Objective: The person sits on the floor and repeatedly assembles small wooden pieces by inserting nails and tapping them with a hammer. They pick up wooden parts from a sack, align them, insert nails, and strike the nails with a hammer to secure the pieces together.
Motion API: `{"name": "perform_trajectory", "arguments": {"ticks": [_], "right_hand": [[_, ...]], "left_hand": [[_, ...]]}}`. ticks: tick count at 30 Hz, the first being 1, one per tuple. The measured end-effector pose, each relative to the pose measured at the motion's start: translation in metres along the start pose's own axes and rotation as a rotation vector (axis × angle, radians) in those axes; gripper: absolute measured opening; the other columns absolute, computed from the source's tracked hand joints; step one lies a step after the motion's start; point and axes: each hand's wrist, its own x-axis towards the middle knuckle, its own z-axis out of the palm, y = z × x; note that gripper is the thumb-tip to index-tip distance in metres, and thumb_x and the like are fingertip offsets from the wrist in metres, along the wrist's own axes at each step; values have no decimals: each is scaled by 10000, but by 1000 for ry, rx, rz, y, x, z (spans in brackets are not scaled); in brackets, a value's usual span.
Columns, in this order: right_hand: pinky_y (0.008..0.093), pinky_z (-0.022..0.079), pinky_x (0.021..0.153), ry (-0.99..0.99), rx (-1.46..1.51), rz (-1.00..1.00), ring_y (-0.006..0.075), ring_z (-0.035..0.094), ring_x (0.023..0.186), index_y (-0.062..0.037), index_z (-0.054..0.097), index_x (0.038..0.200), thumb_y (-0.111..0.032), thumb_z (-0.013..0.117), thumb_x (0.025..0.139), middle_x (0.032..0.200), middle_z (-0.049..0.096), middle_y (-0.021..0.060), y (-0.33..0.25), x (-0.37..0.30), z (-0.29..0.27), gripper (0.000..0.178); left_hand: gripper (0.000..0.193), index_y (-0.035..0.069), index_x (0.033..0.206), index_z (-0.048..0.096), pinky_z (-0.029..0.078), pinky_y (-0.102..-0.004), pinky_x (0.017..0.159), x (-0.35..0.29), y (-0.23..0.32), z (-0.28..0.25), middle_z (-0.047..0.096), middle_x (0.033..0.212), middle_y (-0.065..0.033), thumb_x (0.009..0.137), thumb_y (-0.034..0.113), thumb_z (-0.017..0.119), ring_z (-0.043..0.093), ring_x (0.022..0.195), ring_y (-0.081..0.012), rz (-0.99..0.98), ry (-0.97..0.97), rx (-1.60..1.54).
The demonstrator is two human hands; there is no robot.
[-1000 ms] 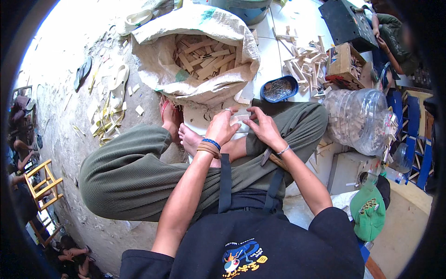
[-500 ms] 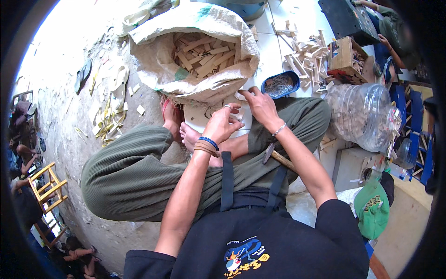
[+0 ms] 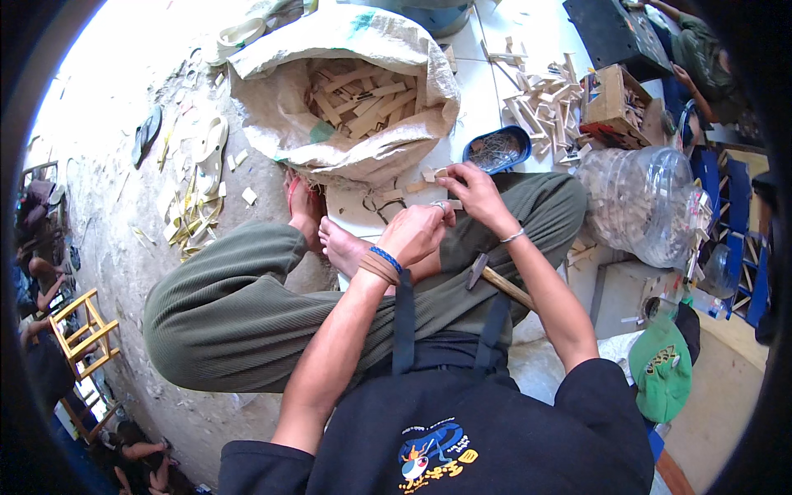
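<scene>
My left hand point(image 3: 417, 233) is closed, its fingertips pinching a small pale wooden piece point(image 3: 449, 205) above my crossed legs. Just right of it, my right hand point(image 3: 477, 198) has its thumb and fingers together at a short wooden block point(image 3: 432, 175). Two more small wooden pieces point(image 3: 415, 187) lie on the white tile in front of my foot. A hammer point(image 3: 497, 280) with a wooden handle rests on my lap under my right forearm. Beyond my right hand sits a blue oval tray point(image 3: 522, 134) of thin nails.
A white woven sack point(image 3: 272, 99) full of wooden strips stands ahead. Right of it are a loose pile of strips point(image 3: 540, 107), a wooden box point(image 3: 606, 103) and a clear plastic jug point(image 3: 639, 206). A green cap point(image 3: 660, 371) lies at right. Another person works at the far right.
My left hand has moved right and closed on a small wooden piece. My right hand has shifted slightly right and down, its fingers now together at a block. Small pieces on the tile are now uncovered.
</scene>
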Motion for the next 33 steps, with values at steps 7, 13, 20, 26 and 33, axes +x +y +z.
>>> {"name": "perform_trajectory", "arguments": {"ticks": [7,13,20,26,33], "right_hand": [[245,487,741,-172,407,327,68,613,871,-43,642,1196,-326,614,1074,991,716,-2,2,-26,-17,309],[366,542,833,-73,213,228,194,696,890,16,645,1223,-304,589,1057,970,755,113,7,-27,-2,365],[336,529,897,-91,134,243,187,684,962,-3,647,1287,-300,577,1073,1001,734,107,10,-28,2,373],[382,515,1000,-66,46,110,287,682,1140,-12,655,1360,-270,575,1057,1168,714,186,17,-30,8,407],[365,465,1084,-198,142,136,278,617,1255,-37,652,1406,-220,597,1018,1308,650,169,10,-36,-11,432]], "left_hand": [[252,128,1166,668,566,-517,826,-2,-1,4,737,959,-183,928,117,585,714,910,-394,-6,-4,61],[390,132,1277,642,565,-469,802,-3,1,-14,721,1032,-171,892,147,698,705,866,-364,40,43,18],[970,80,1516,442,556,-486,932,-27,-1,-42,566,1321,-205,702,221,952,684,1052,-413,-164,183,70],[1128,135,1601,293,545,-526,995,-33,-15,5,496,1327,-327,689,249,947,632,1151,-516,-459,-13,90],[479,152,1318,627,537,-491,960,-29,-35,27,634,1120,-235,856,205,740,662,1046,-435,-120,-161,70]]}}
